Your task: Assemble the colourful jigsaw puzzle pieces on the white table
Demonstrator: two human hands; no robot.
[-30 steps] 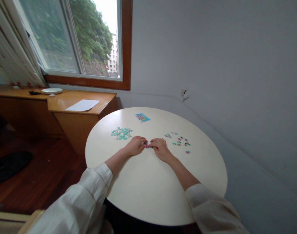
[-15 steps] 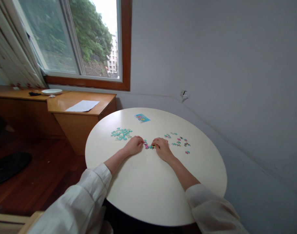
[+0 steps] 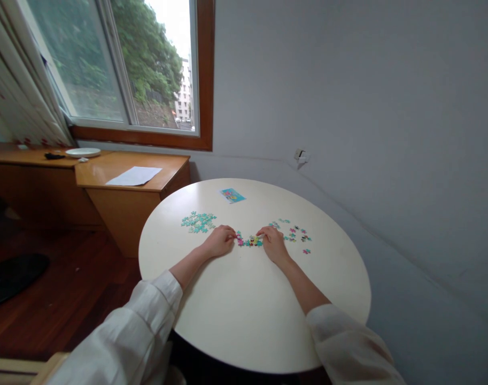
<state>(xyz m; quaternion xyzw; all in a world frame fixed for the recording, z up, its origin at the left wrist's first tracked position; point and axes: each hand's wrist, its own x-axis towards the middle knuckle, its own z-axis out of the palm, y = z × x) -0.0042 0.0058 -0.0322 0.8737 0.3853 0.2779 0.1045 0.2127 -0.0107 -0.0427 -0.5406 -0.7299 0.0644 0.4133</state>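
Head view, left to right: left hand (image 3: 221, 240) low at the round table (image 3: 244, 310), fingers curled and close together, tips at the left end of a small row of colourful puzzle pieces (image 3: 249, 243); too small to tell whether pinching a piece or only touching it. Row lying midway between both hands, pink on the left, green and yellow toward the right. Right hand (image 3: 273, 243) at the opposite end, fingers bent, index stretched toward the yellow part; impossible to tell whether gripping or just touching there. Around all this: patterned curtain (image 3: 23, 80), wooden desk (image 3: 95, 171) with white plate (image 3: 83, 153) and white paper (image 3: 134, 176), window (image 3: 151, 96) above, then teal pile (image 3: 198, 222) just beyond the left hand, picture card (image 3: 232, 195) flat near the far edge, loose pieces (image 3: 303, 238) beside the right hand, wall socket (image 3: 301, 155) farther back. In the way: fingertips at both ends of the row, right hand close against the scatter's left side. By count: two hands, one row, one teal pile too overlapped for counting, one card, roughly ten loose pieces, one plate, one paper, one socket.
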